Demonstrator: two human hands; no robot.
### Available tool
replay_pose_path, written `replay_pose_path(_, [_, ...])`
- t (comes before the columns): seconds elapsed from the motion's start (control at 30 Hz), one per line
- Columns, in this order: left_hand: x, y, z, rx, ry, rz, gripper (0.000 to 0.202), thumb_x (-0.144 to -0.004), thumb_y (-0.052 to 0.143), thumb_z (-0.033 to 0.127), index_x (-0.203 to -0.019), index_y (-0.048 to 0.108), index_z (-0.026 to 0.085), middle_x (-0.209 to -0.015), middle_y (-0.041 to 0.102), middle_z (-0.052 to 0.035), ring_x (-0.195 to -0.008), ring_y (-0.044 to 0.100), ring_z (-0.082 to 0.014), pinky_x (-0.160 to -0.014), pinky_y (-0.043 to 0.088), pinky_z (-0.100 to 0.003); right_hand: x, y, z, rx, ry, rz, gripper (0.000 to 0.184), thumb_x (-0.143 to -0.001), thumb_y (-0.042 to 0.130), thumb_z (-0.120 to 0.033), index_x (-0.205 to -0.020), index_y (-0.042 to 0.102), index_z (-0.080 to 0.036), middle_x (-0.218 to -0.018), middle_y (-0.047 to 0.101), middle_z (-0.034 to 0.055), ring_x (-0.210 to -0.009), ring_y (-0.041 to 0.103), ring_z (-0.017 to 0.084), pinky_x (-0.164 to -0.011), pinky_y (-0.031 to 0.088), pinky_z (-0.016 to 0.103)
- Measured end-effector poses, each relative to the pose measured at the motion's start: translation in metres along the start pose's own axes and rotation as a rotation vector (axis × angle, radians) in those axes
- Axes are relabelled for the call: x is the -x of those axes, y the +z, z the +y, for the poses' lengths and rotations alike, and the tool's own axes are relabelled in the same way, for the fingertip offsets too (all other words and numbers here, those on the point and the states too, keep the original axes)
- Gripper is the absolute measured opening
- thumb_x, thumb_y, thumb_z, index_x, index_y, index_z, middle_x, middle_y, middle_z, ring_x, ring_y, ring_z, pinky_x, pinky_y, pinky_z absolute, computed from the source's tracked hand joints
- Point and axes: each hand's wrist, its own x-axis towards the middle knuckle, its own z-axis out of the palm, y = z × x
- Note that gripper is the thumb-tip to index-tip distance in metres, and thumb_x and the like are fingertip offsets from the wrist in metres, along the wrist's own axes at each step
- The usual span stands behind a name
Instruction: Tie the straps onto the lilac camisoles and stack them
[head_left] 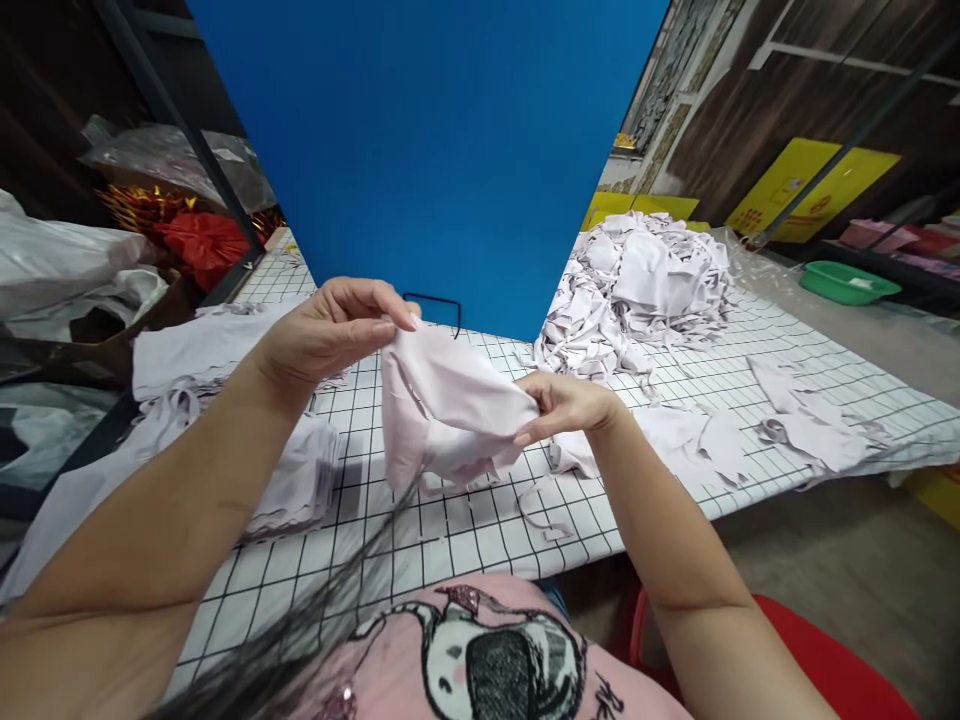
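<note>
A pale pinkish-white fabric piece [457,400] is stretched between my two hands, above the checked tablecloth. My left hand [352,320] pinches its upper left corner between thumb and fingers. At the other end my right hand [566,408] grips the right edge, thumb in front. The cloth hangs in folds, its lower edge loose and uneven. Below and behind it lie a thin fabric strip [544,515] and some scraps. Left of the held piece sits a stack of cut fabric pieces [296,480], partly hidden by my left forearm.
A large blue panel [450,150] stands at the table's back. Right of it rises a heap of fabric scraps [652,280]. More loose fabric scraps [817,420] lie on the checked table [840,365]. A green basin [847,283] is far right; a red stool [817,650] is below.
</note>
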Motion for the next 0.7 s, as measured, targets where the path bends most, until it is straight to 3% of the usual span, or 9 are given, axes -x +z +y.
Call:
replay_pose_path(0.13, [-0.002, 0.003, 0.002, 0.119, 0.123, -0.06, 0.01, -0.082, 0.071, 0.022, -0.076, 0.066, 0.016, -0.069, 0.067, -0.0059, -0.087, 0.063, -0.0217, -0.077, 0.052, -0.038, 0.002, -0.004, 0.0, -0.011, -0.33, 0.038, 0.021, -0.072, 0.08, -0.028, -0.084, 0.068, -0.016, -0.091, 0.065, 0.0029, -0.086, 0.061, 0.014, -0.078, 0.051, 0.029])
replay_pose_path(0.27, [0.011, -0.004, 0.0, 0.205, 0.196, -0.003, 0.019, -0.079, 0.072, 0.023, -0.069, 0.057, 0.016, -0.054, 0.056, -0.001, -0.074, 0.06, -0.017, -0.084, 0.052, -0.041, 0.017, -0.007, -0.001, -0.079, -0.546, 0.068, 0.034, -0.063, 0.084, -0.039, -0.063, 0.057, -0.018, -0.075, 0.061, 0.001, -0.082, 0.054, 0.016, -0.078, 0.047, 0.031])
replay_pose_path(0.33, [0.022, -0.012, -0.004, 0.248, 0.189, 0.034, 0.016, -0.08, 0.07, 0.023, -0.073, 0.058, 0.016, -0.052, 0.054, 0.0009, -0.067, 0.058, -0.0143, -0.082, 0.053, -0.039, 0.028, -0.007, -0.001, -0.14, -0.501, 0.072, 0.033, -0.066, 0.082, -0.035, -0.063, 0.054, -0.018, -0.066, 0.057, -0.0006, -0.073, 0.053, 0.014, -0.07, 0.045, 0.028])
replay_pose_path(0.4, [0.034, -0.023, -0.01, 0.237, 0.103, 0.042, 0.012, -0.081, 0.068, 0.025, -0.081, 0.062, 0.015, -0.058, 0.059, -0.0008, -0.066, 0.061, -0.0149, -0.08, 0.053, -0.039, 0.036, -0.007, -0.002, -0.138, -0.337, 0.088, 0.025, -0.072, 0.079, -0.027, -0.075, 0.057, -0.017, -0.069, 0.058, -0.0008, -0.067, 0.054, 0.012, -0.061, 0.043, 0.024])
replay_pose_path(0.53, [0.054, -0.041, -0.019, 0.075, -0.153, 0.049, 0.026, -0.076, 0.075, 0.032, -0.091, 0.067, 0.012, -0.082, 0.072, -0.0108, -0.084, 0.069, -0.0245, -0.073, 0.054, -0.034, 0.043, -0.004, -0.001, 0.026, -0.041, 0.21, 0.025, -0.077, 0.077, -0.025, -0.091, 0.061, -0.013, -0.08, 0.06, 0.001, -0.068, 0.055, 0.009, -0.056, 0.041, 0.02])
replay_pose_path(0.6, [0.06, -0.047, -0.024, 0.015, -0.195, 0.089, 0.03, -0.074, 0.078, 0.036, -0.09, 0.067, 0.012, -0.088, 0.072, -0.0109, -0.087, 0.069, -0.0246, -0.071, 0.053, -0.031, 0.042, -0.001, 0.004, 0.065, -0.003, 0.247, 0.023, -0.079, 0.075, -0.027, -0.091, 0.062, -0.013, -0.079, 0.059, 0.0008, -0.068, 0.055, 0.009, -0.056, 0.042, 0.02])
replay_pose_path(0.7, [0.062, -0.052, -0.039, -0.132, -0.32, 0.129, 0.033, -0.077, 0.074, 0.041, -0.095, 0.065, 0.015, -0.086, 0.07, -0.0065, -0.075, 0.065, -0.0173, -0.065, 0.05, -0.026, 0.04, 0.0, 0.019, 0.1, 0.034, 0.383, 0.025, -0.082, 0.073, -0.034, -0.095, 0.061, -0.015, -0.082, 0.058, 0.0012, -0.07, 0.054, 0.01, -0.06, 0.043, 0.023])
